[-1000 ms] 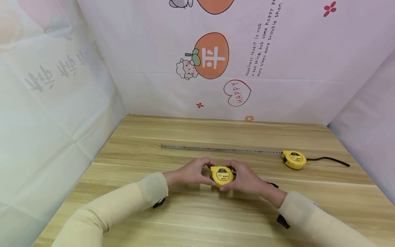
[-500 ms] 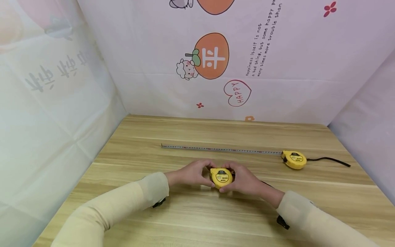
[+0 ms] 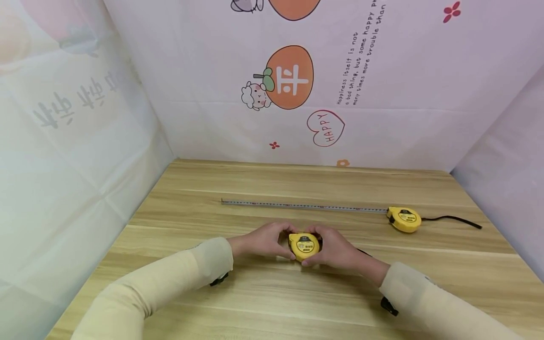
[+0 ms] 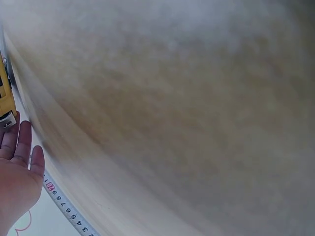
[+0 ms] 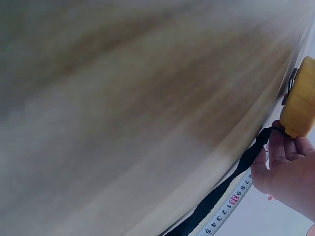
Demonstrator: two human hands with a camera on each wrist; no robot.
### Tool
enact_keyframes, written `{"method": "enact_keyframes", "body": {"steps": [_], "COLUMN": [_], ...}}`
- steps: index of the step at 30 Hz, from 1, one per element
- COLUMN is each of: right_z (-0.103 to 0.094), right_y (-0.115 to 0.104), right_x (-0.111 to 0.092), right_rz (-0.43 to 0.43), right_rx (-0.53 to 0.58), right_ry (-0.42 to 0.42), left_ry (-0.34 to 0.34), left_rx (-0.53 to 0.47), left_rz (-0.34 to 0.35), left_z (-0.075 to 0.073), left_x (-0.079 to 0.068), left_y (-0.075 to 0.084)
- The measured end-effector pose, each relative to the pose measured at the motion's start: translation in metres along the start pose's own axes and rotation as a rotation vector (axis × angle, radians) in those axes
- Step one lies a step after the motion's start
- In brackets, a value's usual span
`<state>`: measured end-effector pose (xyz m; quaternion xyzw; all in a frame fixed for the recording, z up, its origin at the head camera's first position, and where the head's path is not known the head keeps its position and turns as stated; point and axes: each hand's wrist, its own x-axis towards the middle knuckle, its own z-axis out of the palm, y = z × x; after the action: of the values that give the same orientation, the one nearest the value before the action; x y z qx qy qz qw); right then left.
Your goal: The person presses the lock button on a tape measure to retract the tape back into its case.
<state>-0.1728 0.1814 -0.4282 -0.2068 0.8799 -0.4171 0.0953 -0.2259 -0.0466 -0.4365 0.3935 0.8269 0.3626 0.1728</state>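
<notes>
Over the middle of the table, both hands hold a yellow tape measure with a black-and-yellow label facing up. My left hand has its thumb at the near left edge of the case and its fingers at the far left. On the other side, my right hand grips the right edge with thumb and fingers. The metal hook of the blade sits at the case mouth, beside the left fingertips. From the case's other end a black wrist strap hangs past the right fingers.
Behind the hands lies a second yellow tape measure, its blade drawn out leftward across the wooden table. Its black strap trails right. Printed cloth walls stand at the back and both sides.
Both hands have moved the held tape measure slightly toward the person. The second tape measure stays where it was.
</notes>
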Motion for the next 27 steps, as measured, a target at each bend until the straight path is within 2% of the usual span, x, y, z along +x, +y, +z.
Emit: {"method": "enact_keyframes", "body": {"steps": [27], "right_z": [-0.0014], "right_y": [0.0069], "right_x": [-0.0005], "right_rz": [-0.017], "right_rx": [0.015], "right_ry": [-0.048], "left_ry": [0.004], "left_rx": [-0.010], "left_rz": [0.013], "left_z": [0.0004], "left_x": [-0.0021], "left_y": [-0.0023]}}
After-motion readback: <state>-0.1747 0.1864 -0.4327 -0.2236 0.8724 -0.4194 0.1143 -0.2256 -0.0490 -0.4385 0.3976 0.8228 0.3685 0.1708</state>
